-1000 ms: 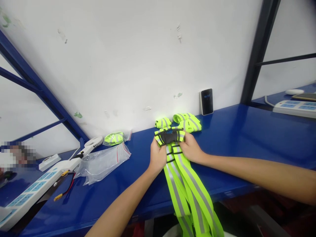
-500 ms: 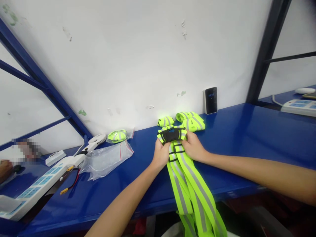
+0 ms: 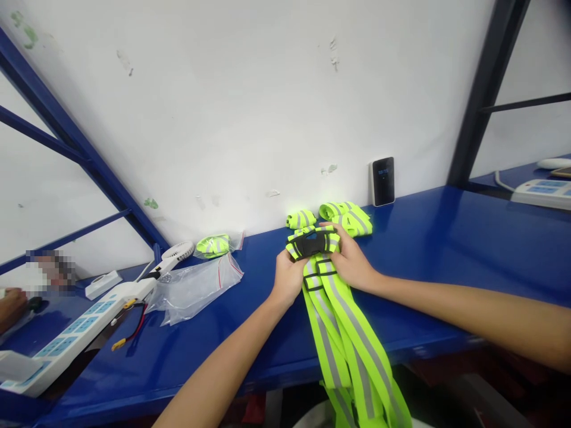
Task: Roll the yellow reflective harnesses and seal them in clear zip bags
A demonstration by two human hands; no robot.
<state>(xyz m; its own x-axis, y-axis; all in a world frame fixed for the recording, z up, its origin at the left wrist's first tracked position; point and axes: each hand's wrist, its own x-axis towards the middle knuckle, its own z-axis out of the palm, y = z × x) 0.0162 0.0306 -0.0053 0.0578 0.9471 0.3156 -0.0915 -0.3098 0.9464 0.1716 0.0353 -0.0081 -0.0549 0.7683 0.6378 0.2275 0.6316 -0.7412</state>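
Landmark: the black buckle point(image 3: 313, 242), lying on the blue bench point(image 3: 446, 249) close to the wall.
Left hand point(image 3: 289, 274): the fingers are clamped on the buckle's left end and the webbing under it.
Right hand point(image 3: 352, 261): the fingers are curled together over the buckle's right end.
Reflective straps point(image 3: 339, 321): gathered under the buckle, run toward the person and hung over the bench edge.
Step in hand: the buckle appears to be squared up on the gathered straps.
Next move: an even grip on both ends is judged necessary, since the hanging weight pulls away from the buckle.
Nearby: rolled straps point(image 3: 345, 215) are seen just behind the buckle, a plastic bag point(image 3: 196, 288) well to its left.
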